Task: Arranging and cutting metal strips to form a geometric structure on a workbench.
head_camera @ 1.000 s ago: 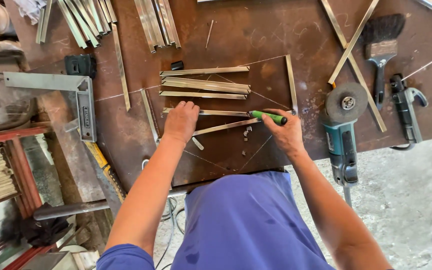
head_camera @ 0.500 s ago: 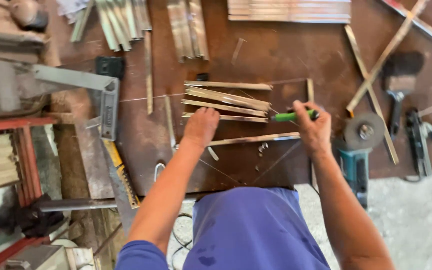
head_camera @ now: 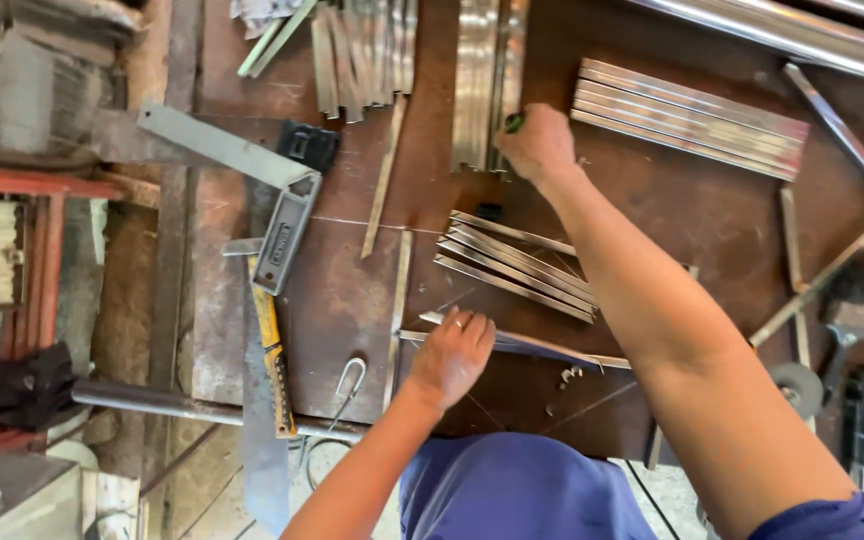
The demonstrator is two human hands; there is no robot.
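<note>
My left hand [head_camera: 455, 352] presses flat, fingers spread, on a metal strip [head_camera: 542, 347] near the workbench's [head_camera: 352, 300] front edge. Farther in, my right hand [head_camera: 537, 143] closes on a green marker [head_camera: 514, 123] beside the strip bundle [head_camera: 487, 80] toward the back edge. I'd keep steady downward pressure so the strip cannot shift.

Bright, even daylight, probably from above; no single source visible. Soft shadows under right arm and left hand [head_camera: 452, 352] on brown bench [head_camera: 352, 300]. Glare streaks on stacked metal strips [head_camera: 687, 115] and round tube [head_camera: 782, 30] at top right. Slight motion blur on right hand [head_camera: 535, 143]. Wide-angle bend at edges; left-side clutter dimmer, softer.
</note>
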